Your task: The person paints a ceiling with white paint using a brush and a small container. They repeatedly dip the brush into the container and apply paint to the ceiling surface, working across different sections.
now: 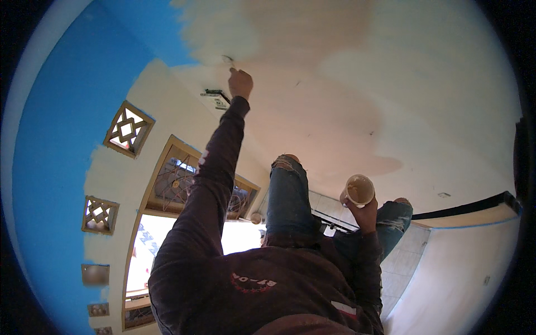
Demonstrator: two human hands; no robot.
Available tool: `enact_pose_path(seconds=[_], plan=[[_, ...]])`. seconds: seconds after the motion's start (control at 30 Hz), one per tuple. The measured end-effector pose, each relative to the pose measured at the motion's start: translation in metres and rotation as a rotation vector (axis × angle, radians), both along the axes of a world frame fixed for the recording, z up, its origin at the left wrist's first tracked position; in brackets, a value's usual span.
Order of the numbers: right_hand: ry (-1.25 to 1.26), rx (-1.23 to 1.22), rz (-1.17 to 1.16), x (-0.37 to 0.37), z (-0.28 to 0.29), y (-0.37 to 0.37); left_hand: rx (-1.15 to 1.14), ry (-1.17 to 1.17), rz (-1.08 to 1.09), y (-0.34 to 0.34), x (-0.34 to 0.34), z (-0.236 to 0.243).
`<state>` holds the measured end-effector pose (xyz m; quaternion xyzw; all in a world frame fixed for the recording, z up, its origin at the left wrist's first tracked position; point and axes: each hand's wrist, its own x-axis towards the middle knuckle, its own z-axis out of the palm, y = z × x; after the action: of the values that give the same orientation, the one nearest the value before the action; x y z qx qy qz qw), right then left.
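Observation:
My left hand (240, 84) is stretched far out at the upper middle, its fingers closed round a small paintbrush (228, 60). The brush tip is at the cream wall (218, 36), near the ragged border with the blue paint (159, 33); whether it touches cannot be made out. Close to my knees, my right hand (366, 218) grips a pale plastic cup (358, 191) from below and the side. The cup's mouth faces up, and its inside is coated with light beige paint.
An electrical fitting (216, 100) with a dark part is on the wall beside my left wrist. Along the left are patterned vent openings (128, 129) and a wood-framed window (167, 178). A dark ledge (463, 207) runs at the right. My jeans-clad knees (289, 190) are bent ahead.

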<state>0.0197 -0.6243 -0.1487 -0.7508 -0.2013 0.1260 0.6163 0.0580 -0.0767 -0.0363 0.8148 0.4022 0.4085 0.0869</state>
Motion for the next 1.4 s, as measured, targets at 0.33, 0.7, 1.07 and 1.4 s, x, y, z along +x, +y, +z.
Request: enact_pose_path(seconds=[0.33,0.7,1.07,1.4], plan=[[-0.003,0.032,0.052,0.001,0.003,0.003,0.016,-0.022,-0.434,-0.151,-0.042,0.019],[0.005,0.049,0.041,0.001,0.008,0.003,0.057,-0.003,-0.015,0.000,-0.056,-0.002],[-0.012,0.015,0.054,0.001,-0.003,0.001,-0.068,-0.073,-0.239,-0.143,0.011,0.005],[0.006,-0.014,0.035,-0.001,0.004,0.003,-0.171,-0.093,-0.428,-0.234,0.021,0.022]])
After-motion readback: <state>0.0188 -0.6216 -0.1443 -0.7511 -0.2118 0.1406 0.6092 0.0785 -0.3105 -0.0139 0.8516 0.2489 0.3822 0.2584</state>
